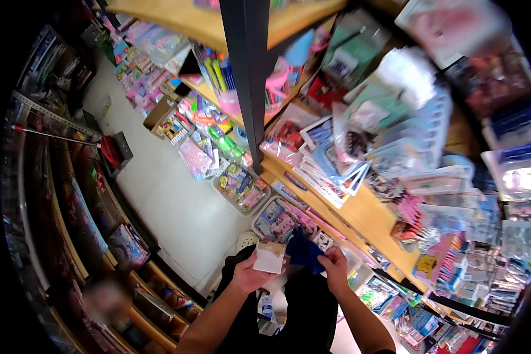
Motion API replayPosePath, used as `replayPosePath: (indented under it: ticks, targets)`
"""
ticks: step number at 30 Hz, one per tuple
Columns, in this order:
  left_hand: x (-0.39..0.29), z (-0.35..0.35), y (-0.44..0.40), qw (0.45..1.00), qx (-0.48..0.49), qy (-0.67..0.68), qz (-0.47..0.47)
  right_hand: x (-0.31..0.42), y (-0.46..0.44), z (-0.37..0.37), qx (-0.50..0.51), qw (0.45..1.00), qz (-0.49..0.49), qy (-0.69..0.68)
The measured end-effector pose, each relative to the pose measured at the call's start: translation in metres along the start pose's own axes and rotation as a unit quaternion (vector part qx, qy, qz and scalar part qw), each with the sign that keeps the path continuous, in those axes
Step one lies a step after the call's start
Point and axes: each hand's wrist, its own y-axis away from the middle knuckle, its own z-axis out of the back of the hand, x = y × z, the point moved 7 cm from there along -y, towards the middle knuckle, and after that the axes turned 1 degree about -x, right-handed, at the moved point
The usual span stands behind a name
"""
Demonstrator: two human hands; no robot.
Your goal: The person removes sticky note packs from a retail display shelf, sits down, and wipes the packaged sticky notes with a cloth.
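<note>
My left hand (246,275) holds a small white square item (269,258) with a tan upper edge, its flat face turned up. In my right hand (335,265), the fingers pinch the edge of a dark blue cloth (305,252), which spreads out to the left, close beside the white item. Both hands are above my dark-clothed legs. Just beyond them on the floor sits a bin of pink and blue packets (275,220), partly covered by the cloth.
A wooden shelf (360,213) piled with cards and packets is on the right, with a black post (246,82) at its edge. Another clear bin (239,187) stands on the pale floor (165,194). Stocked shelves curve along the left; a red-and-black object (113,151) is beside them.
</note>
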Motion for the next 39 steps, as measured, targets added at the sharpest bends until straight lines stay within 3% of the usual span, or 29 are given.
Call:
replayPosePath:
  ticks: [3, 5, 6, 8, 13, 17, 19, 22, 26, 29, 32, 36, 39]
  targets:
    - [0.015, -0.061, 0.022, 0.999, 0.027, -0.045, 0.006, 0.091, 0.076, -0.039, 0.102, 0.993, 0.019, -0.057]
    - [0.027, -0.124, 0.032, 0.995, 0.037, -0.092, -0.008, 0.152, 0.118, -0.069, 0.132, 0.983, 0.115, -0.048]
    - [0.042, -0.135, 0.038, 0.998, -0.02, -0.029, 0.053, 0.171, 0.13, -0.082, 0.119, 0.966, 0.219, 0.067]
    - [0.054, -0.193, 0.053, 0.993, 0.044, -0.114, -0.001, 0.222, 0.162, -0.112, 0.095, 0.871, 0.39, 0.284]
    - [0.075, -0.275, 0.078, 0.994, 0.048, -0.1, 0.012, 0.287, 0.206, -0.112, -0.055, 0.766, 0.516, 0.379]
    - [0.099, -0.336, 0.086, 0.978, 0.031, -0.208, 0.018, 0.343, 0.24, -0.086, -0.222, 0.745, 0.528, 0.341]
    - [0.11, -0.354, 0.09, 0.971, 0.043, -0.236, 0.014, 0.364, 0.257, -0.074, -0.259, 0.744, 0.523, 0.327]
    - [0.126, -0.378, 0.092, 0.959, 0.141, -0.244, 0.019, 0.388, 0.268, -0.052, -0.286, 0.741, 0.529, 0.299]
    - [0.147, -0.408, 0.102, 0.961, 0.133, -0.24, 0.018, 0.408, 0.285, -0.033, -0.318, 0.726, 0.549, 0.267]
    - [0.159, -0.403, 0.097, 0.907, 0.373, -0.057, 0.188, 0.41, 0.301, -0.038, -0.282, 0.719, 0.556, 0.306]
    - [0.155, -0.436, 0.115, 0.958, 0.143, -0.247, 0.037, 0.402, 0.321, -0.057, -0.177, 0.733, 0.571, 0.325]
    - [0.156, -0.475, 0.127, 0.91, 0.296, -0.288, 0.03, 0.396, 0.339, -0.064, -0.094, 0.735, 0.558, 0.373]
    - [0.162, -0.471, 0.123, 0.929, 0.266, -0.256, 0.027, 0.408, 0.349, -0.053, -0.127, 0.712, 0.584, 0.369]
